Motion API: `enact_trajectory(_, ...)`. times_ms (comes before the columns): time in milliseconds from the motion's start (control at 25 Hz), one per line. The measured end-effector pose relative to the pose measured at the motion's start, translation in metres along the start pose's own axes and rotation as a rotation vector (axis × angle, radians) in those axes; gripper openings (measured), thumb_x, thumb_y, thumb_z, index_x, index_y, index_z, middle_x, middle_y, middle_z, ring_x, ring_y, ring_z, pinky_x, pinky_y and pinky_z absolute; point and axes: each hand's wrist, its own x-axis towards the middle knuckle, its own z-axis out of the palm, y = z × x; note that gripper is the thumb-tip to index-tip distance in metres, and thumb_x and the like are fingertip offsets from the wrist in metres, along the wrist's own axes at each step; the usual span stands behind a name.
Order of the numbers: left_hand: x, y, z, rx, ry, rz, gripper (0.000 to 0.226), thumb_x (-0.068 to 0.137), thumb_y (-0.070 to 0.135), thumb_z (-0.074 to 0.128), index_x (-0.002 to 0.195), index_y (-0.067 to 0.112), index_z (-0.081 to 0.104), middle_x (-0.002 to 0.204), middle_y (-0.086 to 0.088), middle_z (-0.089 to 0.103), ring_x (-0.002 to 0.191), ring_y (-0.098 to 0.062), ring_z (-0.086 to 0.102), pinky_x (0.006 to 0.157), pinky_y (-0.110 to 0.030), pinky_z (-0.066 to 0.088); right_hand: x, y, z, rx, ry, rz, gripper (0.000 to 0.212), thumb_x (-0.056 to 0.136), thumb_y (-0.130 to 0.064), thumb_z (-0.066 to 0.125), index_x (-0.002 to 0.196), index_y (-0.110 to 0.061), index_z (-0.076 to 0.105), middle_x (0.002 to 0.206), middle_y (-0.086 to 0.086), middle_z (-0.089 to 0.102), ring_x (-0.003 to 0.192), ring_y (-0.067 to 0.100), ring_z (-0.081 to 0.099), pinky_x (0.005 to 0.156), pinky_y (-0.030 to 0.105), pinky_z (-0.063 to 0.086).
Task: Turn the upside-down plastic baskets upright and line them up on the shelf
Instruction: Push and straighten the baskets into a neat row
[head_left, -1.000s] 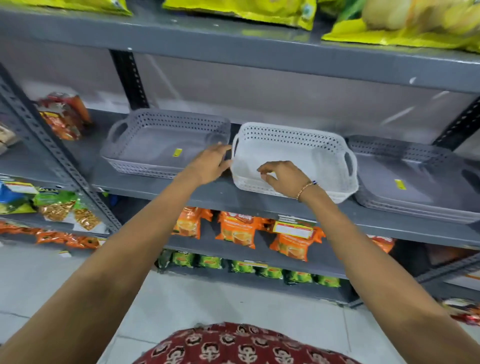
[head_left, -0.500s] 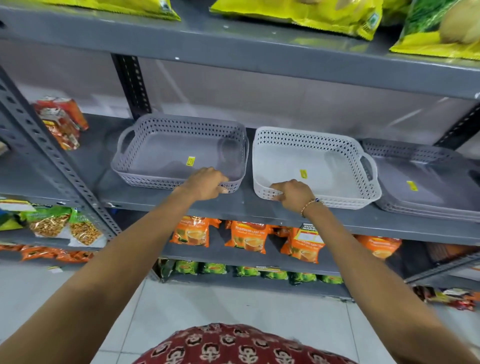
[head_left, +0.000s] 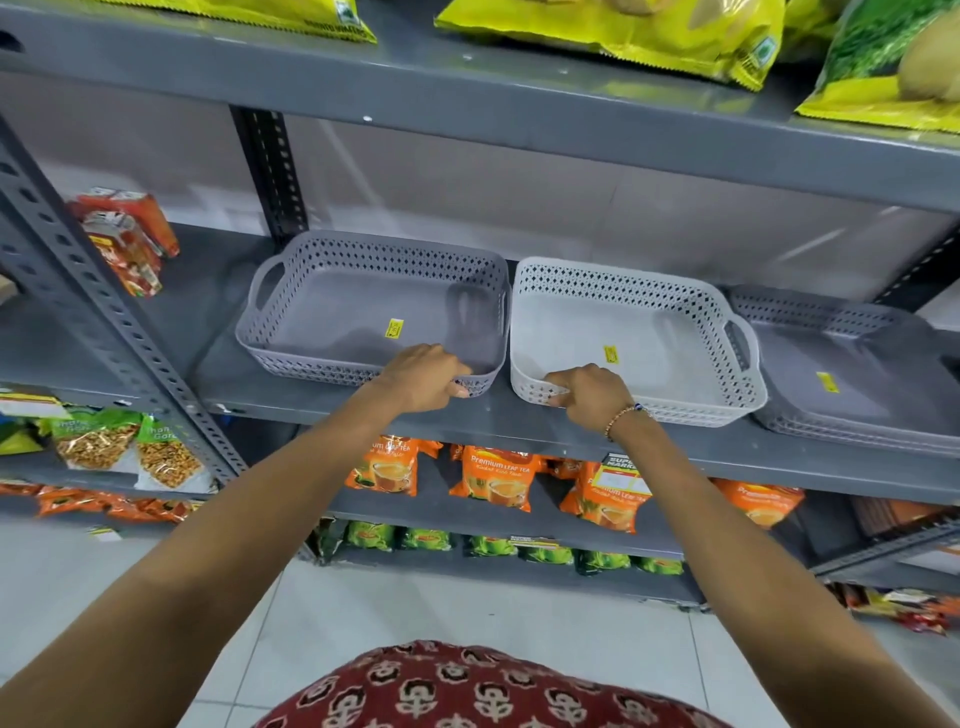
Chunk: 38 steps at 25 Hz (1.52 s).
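Observation:
Three plastic baskets sit in a row on the grey middle shelf (head_left: 332, 410). The left grey basket (head_left: 332, 312) stands upright, and my left hand (head_left: 423, 376) grips its front rim near the right corner. Beside it, almost touching, the white basket (head_left: 670, 332) is upright too; my right hand (head_left: 589, 392) holds its front left rim. At the far right lies a grey basket (head_left: 852, 374) upside down, its flat bottom with a yellow sticker facing up, cut off by the frame edge.
Red snack packets (head_left: 124, 239) lie at the shelf's left end. A perforated steel post (head_left: 98, 306) runs diagonally at left. Yellow bags (head_left: 623, 26) fill the shelf above; orange tea packs (head_left: 498, 480) sit on the one below.
The white basket went from tilted to flat and upright beside the grey one. My hands dropped to the front rims of both baskets, and the view shifted left.

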Motion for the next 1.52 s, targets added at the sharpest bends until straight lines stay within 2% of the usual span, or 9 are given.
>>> enact_trajectory(320, -0.007, 0.006, -0.011, -0.023, -0.048, 0.01, 0.019, 0.092, 0.022, 0.058, 0.095, 0.004, 0.064, 0.089, -0.017, 0.069, 0.089, -0.032, 0.064, 0.067, -0.029, 0.039, -0.002, 0.002, -0.001, 0.095, -0.032, 0.027, 0.045, 0.09, -0.014, 0.055, 0.135, -0.021, 0.05, 0.132, 0.018, 0.059, 0.119, 0.036, 0.054, 0.095, 0.039, 0.048)
enact_trajectory(520, -0.005, 0.009, -0.022, -0.066, -0.164, -0.011, 0.041, 0.089, 0.048, 0.056, 0.111, 0.013, 0.062, 0.103, -0.01, 0.067, 0.096, -0.028, 0.061, 0.075, -0.035, 0.047, -0.004, 0.001, -0.01, 0.161, -0.09, -0.018, 0.048, 0.088, -0.035, 0.058, 0.134, -0.023, 0.049, 0.134, 0.012, 0.058, 0.123, 0.032, 0.05, 0.099, 0.039, 0.047)
enact_trajectory(640, -0.002, 0.025, -0.036, -0.149, -0.044, -0.043, 0.05, 0.091, 0.051, 0.051, 0.126, 0.016, 0.053, 0.126, -0.004, 0.062, 0.112, -0.023, 0.059, 0.089, -0.035, 0.047, -0.012, 0.011, -0.025, 0.188, -0.031, -0.023, 0.047, 0.086, -0.047, 0.056, 0.13, -0.03, 0.05, 0.127, -0.003, 0.064, 0.119, 0.024, 0.053, 0.097, 0.036, 0.045)
enact_trajectory(720, 0.005, 0.045, -0.048, -0.163, 0.087, -0.028, 0.044, 0.094, 0.043, 0.049, 0.127, 0.013, 0.05, 0.129, -0.005, 0.059, 0.115, -0.022, 0.056, 0.091, -0.034, 0.046, -0.02, 0.024, -0.04, 0.2, 0.055, -0.027, 0.043, 0.089, -0.048, 0.051, 0.127, -0.029, 0.053, 0.122, -0.006, 0.066, 0.117, 0.021, 0.054, 0.095, 0.036, 0.046)
enact_trajectory(840, 0.027, 0.095, -0.053, -0.24, 0.16, 0.015, 0.037, 0.097, 0.031, 0.048, 0.13, 0.013, 0.049, 0.132, -0.005, 0.056, 0.122, -0.022, 0.05, 0.097, -0.033, 0.042, -0.041, 0.065, -0.051, 0.265, 0.164, -0.005, 0.034, 0.092, -0.04, 0.05, 0.121, -0.025, 0.059, 0.114, -0.002, 0.07, 0.111, 0.022, 0.057, 0.093, 0.038, 0.051)
enact_trajectory(960, 0.053, 0.161, -0.036, -0.236, 0.115, 0.115, 0.039, 0.096, 0.029, 0.048, 0.131, 0.013, 0.048, 0.135, -0.006, 0.054, 0.128, -0.024, 0.046, 0.104, -0.04, 0.043, -0.068, 0.126, -0.049, 0.277, 0.191, 0.022, 0.03, 0.093, -0.032, 0.051, 0.118, -0.021, 0.063, 0.114, 0.002, 0.071, 0.111, 0.024, 0.06, 0.094, 0.04, 0.052)
enact_trajectory(1200, 0.09, 0.274, -0.009, -0.146, 0.038, 0.155, 0.061, 0.095, 0.033, 0.05, 0.148, 0.012, 0.028, 0.154, -0.01, 0.033, 0.141, -0.024, 0.032, 0.113, -0.038, 0.034, -0.115, 0.25, -0.035, 0.3, 0.279, 0.099, 0.03, 0.094, -0.029, 0.052, 0.115, -0.013, 0.066, 0.123, 0.01, 0.067, 0.112, 0.032, 0.061, 0.092, 0.04, 0.051)
enact_trajectory(1360, 0.101, 0.305, -0.003, -0.072, -0.006, 0.056, 0.061, 0.096, 0.037, 0.047, 0.149, 0.012, 0.027, 0.154, -0.01, 0.036, 0.139, -0.027, 0.036, 0.112, -0.041, 0.034, -0.133, 0.304, -0.025, 0.359, 0.092, 0.15, 0.053, 0.085, -0.031, 0.066, 0.132, -0.009, 0.052, 0.141, 0.009, 0.05, 0.131, 0.028, 0.045, 0.111, 0.039, 0.036)
enact_trajectory(1520, 0.098, 0.317, 0.004, 0.085, -0.02, -0.001, 0.044, 0.094, 0.009, 0.045, 0.137, 0.009, 0.041, 0.136, -0.015, 0.055, 0.122, -0.033, 0.053, 0.096, -0.042, 0.044, -0.133, 0.323, -0.003, 0.194, -0.042, 0.172, 0.047, 0.09, -0.011, 0.058, 0.136, -0.012, 0.046, 0.137, 0.016, 0.054, 0.126, 0.033, 0.05, 0.105, 0.04, 0.043)
